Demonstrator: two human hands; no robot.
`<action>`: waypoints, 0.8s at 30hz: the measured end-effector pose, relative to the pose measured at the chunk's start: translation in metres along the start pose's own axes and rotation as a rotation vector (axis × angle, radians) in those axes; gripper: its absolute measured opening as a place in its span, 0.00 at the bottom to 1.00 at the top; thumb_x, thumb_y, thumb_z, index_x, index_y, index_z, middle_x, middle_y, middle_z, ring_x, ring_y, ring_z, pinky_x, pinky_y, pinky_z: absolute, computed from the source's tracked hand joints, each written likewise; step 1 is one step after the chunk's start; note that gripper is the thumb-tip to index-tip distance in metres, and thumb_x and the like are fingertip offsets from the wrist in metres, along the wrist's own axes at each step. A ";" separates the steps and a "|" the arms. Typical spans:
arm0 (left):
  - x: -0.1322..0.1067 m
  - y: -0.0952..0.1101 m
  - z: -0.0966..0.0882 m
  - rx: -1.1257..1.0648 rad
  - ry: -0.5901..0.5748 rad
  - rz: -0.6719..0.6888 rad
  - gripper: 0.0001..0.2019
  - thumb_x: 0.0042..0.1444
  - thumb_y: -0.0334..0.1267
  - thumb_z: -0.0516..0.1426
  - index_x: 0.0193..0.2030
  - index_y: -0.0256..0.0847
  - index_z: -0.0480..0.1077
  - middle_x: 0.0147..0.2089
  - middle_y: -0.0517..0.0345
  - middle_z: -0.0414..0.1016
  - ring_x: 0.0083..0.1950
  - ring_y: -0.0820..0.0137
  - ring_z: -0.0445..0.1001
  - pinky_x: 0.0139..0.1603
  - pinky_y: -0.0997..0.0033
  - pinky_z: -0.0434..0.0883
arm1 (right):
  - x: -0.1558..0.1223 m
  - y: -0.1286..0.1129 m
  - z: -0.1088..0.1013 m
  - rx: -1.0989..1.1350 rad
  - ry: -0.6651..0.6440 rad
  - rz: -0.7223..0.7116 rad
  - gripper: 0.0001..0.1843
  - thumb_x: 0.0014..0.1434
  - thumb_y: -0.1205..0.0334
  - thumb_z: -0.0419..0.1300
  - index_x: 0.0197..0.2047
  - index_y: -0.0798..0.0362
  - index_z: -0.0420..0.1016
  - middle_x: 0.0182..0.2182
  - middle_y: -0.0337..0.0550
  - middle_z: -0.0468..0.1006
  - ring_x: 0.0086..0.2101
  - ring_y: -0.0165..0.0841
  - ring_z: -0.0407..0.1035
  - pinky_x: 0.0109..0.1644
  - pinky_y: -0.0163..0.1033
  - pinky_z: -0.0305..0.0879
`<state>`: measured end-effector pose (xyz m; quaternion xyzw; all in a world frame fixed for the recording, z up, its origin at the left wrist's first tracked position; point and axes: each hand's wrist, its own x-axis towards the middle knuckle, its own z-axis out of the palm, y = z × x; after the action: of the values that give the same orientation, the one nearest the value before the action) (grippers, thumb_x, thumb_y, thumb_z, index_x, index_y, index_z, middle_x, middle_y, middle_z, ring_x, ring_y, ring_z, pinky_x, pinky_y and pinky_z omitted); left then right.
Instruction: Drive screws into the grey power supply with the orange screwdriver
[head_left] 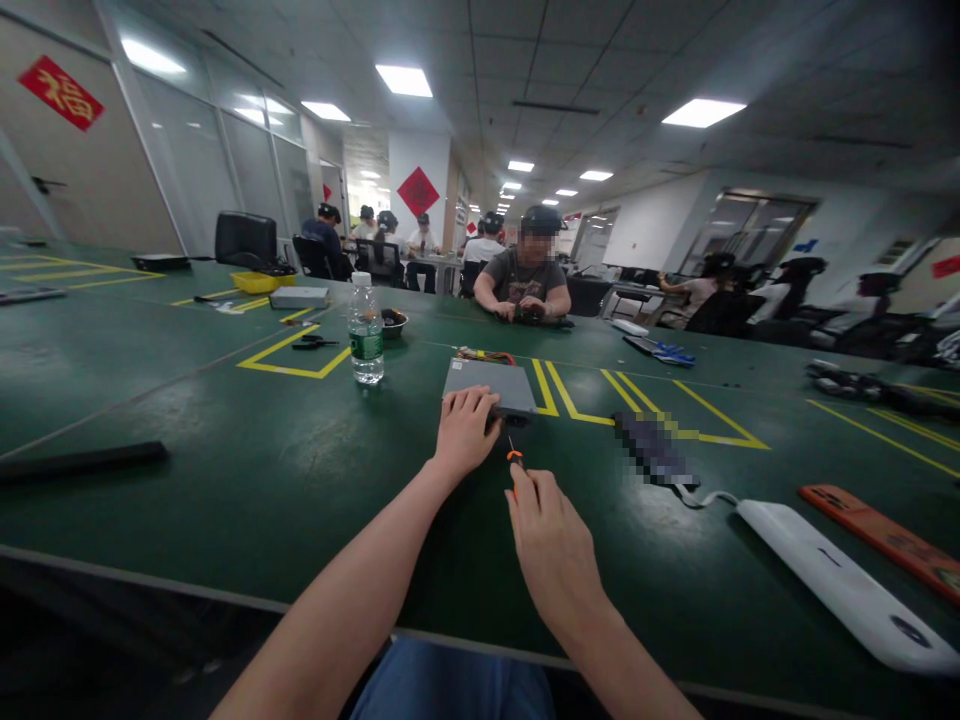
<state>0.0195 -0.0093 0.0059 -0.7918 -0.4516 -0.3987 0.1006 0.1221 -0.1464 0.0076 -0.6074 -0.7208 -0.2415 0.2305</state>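
A grey metal power supply unit [489, 382] lies flat on the green table, with a bundle of coloured wires [486, 355] at its far side. Its near face has a dark socket. My left hand [466, 428] grips the unit's near left part, fingers over the top and thumb down by the near edge. In my right hand [553, 530] is a screwdriver [514, 458] with an orange and black handle. Its thin shaft points up toward the unit's near face. Whether the tip touches the unit I cannot tell.
A water bottle [366, 335] stands left of the unit, before a small bowl [393, 322]. To the right lie a blurred-out dark device [652, 450], a white power bank [832, 575] with a cable, and an orange phone case [885, 535]. A person [525, 275] sits opposite.
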 end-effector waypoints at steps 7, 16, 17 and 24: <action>0.002 0.006 -0.003 0.038 -0.031 -0.014 0.14 0.55 0.37 0.52 0.49 0.45 0.64 0.55 0.54 0.66 0.57 0.63 0.61 0.56 0.58 0.56 | 0.003 0.008 0.001 -0.061 -0.113 0.049 0.12 0.59 0.63 0.52 0.47 0.54 0.67 0.30 0.42 0.68 0.25 0.29 0.66 0.25 0.32 0.61; 0.028 -0.012 -0.024 0.155 -0.299 0.220 0.16 0.54 0.39 0.53 0.50 0.46 0.63 0.52 0.54 0.66 0.52 0.62 0.62 0.51 0.59 0.60 | 0.007 0.009 0.000 0.077 -0.134 0.013 0.21 0.57 0.76 0.44 0.50 0.55 0.67 0.35 0.49 0.70 0.28 0.33 0.67 0.27 0.36 0.65; 0.033 -0.015 -0.028 0.156 -0.352 0.271 0.17 0.54 0.40 0.53 0.51 0.47 0.62 0.53 0.54 0.65 0.52 0.62 0.62 0.51 0.59 0.60 | 0.008 0.011 -0.001 0.098 -0.134 0.023 0.20 0.58 0.74 0.45 0.51 0.55 0.66 0.35 0.49 0.70 0.28 0.33 0.67 0.27 0.37 0.65; 0.047 -0.011 -0.031 0.124 -0.466 0.310 0.16 0.52 0.39 0.54 0.49 0.44 0.62 0.53 0.53 0.64 0.54 0.63 0.63 0.52 0.61 0.62 | 0.011 0.019 -0.002 0.251 -0.191 0.278 0.16 0.61 0.65 0.45 0.48 0.52 0.67 0.35 0.47 0.69 0.24 0.29 0.65 0.24 0.34 0.61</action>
<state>0.0070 0.0109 0.0585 -0.9140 -0.3598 -0.1575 0.1022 0.1397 -0.1365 0.0174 -0.6876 -0.6733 -0.0570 0.2659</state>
